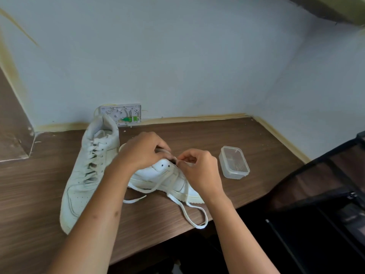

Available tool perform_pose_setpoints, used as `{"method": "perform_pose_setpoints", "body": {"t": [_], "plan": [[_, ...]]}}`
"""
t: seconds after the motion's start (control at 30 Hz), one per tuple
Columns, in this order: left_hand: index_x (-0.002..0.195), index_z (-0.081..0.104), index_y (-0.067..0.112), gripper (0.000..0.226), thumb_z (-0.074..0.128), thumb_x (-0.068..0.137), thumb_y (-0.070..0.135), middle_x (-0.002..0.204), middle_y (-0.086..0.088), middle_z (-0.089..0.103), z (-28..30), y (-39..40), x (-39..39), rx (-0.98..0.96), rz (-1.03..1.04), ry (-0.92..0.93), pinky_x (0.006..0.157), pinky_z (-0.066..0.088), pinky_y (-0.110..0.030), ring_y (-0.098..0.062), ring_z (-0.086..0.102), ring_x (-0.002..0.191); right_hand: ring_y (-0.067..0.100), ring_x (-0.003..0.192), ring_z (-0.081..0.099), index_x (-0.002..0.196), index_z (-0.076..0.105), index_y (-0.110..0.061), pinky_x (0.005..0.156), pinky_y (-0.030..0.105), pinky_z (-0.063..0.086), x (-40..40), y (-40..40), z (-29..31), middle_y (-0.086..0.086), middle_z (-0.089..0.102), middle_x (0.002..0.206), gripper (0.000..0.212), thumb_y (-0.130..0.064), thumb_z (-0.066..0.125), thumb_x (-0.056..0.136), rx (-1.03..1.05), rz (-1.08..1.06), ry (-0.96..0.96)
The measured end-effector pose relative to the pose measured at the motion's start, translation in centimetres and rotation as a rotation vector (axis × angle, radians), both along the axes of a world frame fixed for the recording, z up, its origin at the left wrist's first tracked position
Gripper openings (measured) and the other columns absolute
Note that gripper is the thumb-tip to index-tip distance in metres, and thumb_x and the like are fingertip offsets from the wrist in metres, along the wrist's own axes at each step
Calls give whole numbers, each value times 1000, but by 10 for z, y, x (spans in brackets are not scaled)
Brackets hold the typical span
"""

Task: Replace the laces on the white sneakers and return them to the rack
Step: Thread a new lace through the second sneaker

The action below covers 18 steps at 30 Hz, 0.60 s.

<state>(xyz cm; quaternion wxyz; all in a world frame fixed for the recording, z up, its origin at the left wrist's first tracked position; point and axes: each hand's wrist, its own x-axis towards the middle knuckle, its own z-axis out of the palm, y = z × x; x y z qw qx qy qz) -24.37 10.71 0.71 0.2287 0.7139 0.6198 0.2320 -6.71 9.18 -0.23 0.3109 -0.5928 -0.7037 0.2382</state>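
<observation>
Two bare forearms reach in from the lower edge of the head view, no sleeve showing on either as far as the frame runs; the left hand (141, 150) and the right hand (199, 171) carry no ring, watch, bracelet or glove that can be seen; a small dark mark sits on the left forearm, midway up; fingernails are too blurred to make out; nothing more of the person shows.
</observation>
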Motion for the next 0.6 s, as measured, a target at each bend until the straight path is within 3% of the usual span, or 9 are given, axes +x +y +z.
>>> {"method": "perform_pose_setpoints", "body": {"t": [0.1,0.37,0.6], "plan": [[88,73,42,10,64,87,47,85,21,70,-6,0,9,109,92,91,73,46,-29,-2,61,82,4,69,63,77,72,-19,57,15,48,0,0,0,-9,68,71,6,-15,73,81,-10,-27,38],[88,72,40,12,63,88,48,81,18,69,-10,1,10,144,154,93,67,36,-27,-4,55,75,6,60,55,82,61,-13,51,13,43,-12,-2,-4,-2,64,72,13,-11,73,78,18,-109,163],[85,72,40,12,65,86,49,81,19,69,-11,2,8,145,134,79,67,36,-27,-4,59,79,13,69,58,78,55,-18,57,29,47,-20,0,-14,-3,63,71,21,-18,76,81,107,-125,157]]}}
